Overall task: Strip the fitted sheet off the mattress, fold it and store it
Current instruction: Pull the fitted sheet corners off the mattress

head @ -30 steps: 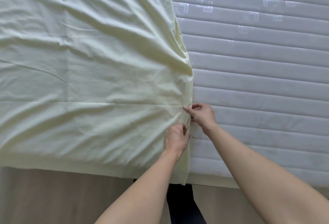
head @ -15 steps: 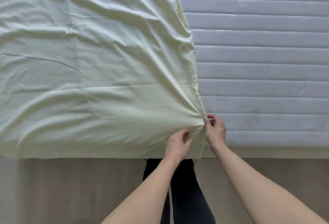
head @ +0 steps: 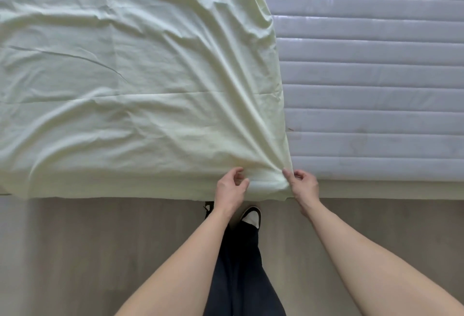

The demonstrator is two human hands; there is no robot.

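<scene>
A pale yellow-green fitted sheet (head: pixel 130 84) lies spread and wrinkled over the left part of the white quilted mattress (head: pixel 376 84). Its right edge runs down to the mattress's near edge. My right hand (head: pixel 302 184) pinches the sheet's near right corner, and creases fan out from that spot. My left hand (head: pixel 229 189) sits just to the left at the sheet's near edge, its fingers curled by the cloth; whether it grips the cloth I cannot tell.
The bare right half of the mattress shows horizontal quilted ribs. Below the mattress edge lies a grey-brown wooden floor (head: pixel 88 253). My dark trousers and one shoe (head: pixel 251 215) show between my forearms.
Both hands have drawn the sheet's right corner towards the mattress's near edge and spread a little apart. The view has pulled back, showing more floor and my legs.
</scene>
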